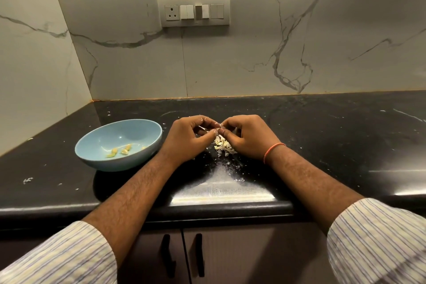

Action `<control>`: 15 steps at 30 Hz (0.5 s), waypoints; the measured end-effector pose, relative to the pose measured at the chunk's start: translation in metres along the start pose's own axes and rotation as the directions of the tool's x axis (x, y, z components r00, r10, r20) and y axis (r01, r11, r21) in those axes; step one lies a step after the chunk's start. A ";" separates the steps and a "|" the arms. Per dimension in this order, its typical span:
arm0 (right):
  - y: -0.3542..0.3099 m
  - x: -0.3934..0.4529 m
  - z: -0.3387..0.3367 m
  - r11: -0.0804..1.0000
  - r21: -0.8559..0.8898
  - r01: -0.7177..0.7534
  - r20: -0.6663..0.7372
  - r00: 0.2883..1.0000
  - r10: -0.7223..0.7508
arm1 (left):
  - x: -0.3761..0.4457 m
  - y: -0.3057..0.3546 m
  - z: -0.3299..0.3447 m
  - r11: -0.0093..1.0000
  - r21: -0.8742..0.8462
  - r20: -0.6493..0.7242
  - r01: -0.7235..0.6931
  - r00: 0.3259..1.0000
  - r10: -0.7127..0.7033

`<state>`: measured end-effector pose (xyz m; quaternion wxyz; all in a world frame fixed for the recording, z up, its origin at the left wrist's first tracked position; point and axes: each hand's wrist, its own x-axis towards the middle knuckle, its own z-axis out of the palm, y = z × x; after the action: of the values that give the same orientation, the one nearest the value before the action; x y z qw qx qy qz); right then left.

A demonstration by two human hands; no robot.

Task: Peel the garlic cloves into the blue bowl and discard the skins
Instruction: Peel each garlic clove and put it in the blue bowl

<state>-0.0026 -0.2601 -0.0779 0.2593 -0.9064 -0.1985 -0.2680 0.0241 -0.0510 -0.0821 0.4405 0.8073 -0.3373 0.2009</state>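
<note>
Head view, kitchen counter [322, 136], black stone, marble-look wall behind. L hand [187, 137] & R hand [247, 137] meet near mid-counter, fingertips touching; both hands have fingers curled in, thumbs & forefingers pinching a small pale item between them, prob. a garlic clove [215, 130], mostly hidden by the fingers, so its state (peeled or not) cannot be told. Grip: narrow pinch on both sides, nothing else held.

Directly below the hands, on the counter: a pile of skins [222, 145], white & papery, partly covered by the R hand. Smaller flakes lie scattered toward the front edge & toward the L edge of the counter.

Blue bowl [92, 145] stands on the counter just L of the L hand, close to the L wrist but whether touching cannot be told. Inside, near its front wall: a few peeled cloves [119, 150], yellowish, lying loose & apart.

R wrist carries an orange band [273, 151]. Both forearms bare, striped sleeves [380, 242] rolled up near the bottom corners of view.

Wall: switch panel [193, 11] w/ one socket & several switches, above the hands. Below counter front edge: cabinet doors w/ two dark handles [183, 255].
</note>
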 end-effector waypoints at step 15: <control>0.002 0.002 0.004 0.999 0.034 0.024 -0.078 0.997 -0.021 | 0.001 -0.002 0.000 0.999 0.005 -0.032 0.034 0.999 -0.033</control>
<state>0.0021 -0.2589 -0.0805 0.2793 -0.8885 -0.2030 -0.3023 0.0266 -0.0504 -0.0826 0.4471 0.8107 -0.3161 0.2073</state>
